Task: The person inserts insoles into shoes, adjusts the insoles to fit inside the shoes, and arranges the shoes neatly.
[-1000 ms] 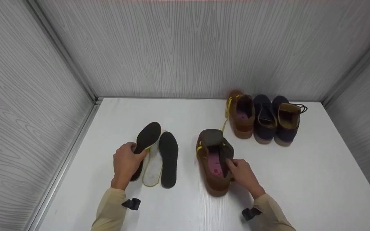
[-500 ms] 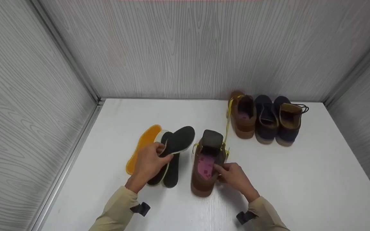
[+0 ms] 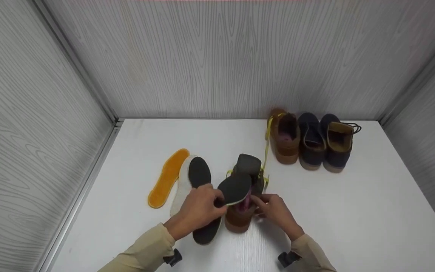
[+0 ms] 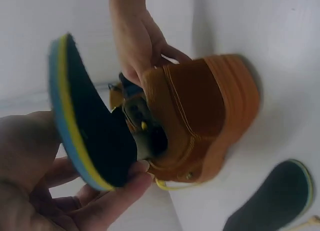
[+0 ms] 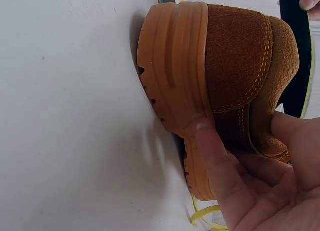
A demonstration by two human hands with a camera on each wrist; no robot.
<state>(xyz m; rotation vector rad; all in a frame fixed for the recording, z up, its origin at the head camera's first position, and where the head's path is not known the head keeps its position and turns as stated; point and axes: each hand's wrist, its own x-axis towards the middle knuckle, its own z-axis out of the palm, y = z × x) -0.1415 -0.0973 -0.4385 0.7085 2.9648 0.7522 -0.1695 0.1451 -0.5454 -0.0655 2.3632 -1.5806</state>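
Observation:
My left hand (image 3: 201,206) pinches a black insole (image 3: 236,187) by its middle, with the toe end over the opening of a brown suede shoe (image 3: 237,223). In the left wrist view, a yellow and blue edge runs along this bent insole (image 4: 92,121). Thumb and fingers of my right hand (image 3: 276,211) grip the shoe's side at the collar, and in the right wrist view one finger touches its tan sole (image 5: 172,66). The shoe stands upright, heel towards me, tongue (image 3: 249,164) raised. A pink patterned lining inside it is partly hidden by the insole.
Left of the shoe lie an orange insole (image 3: 167,178), a whitish insole (image 3: 182,187) and another black insole (image 3: 199,170) partly behind my left hand. At the back right stand another brown shoe (image 3: 286,145) with yellow laces and two navy shoes (image 3: 312,153) (image 3: 336,155).
My left hand has picked up the black insole from the left group, uncovering the orange insole, and carried it right over the shoe. The gripped shoe has shifted slightly left.

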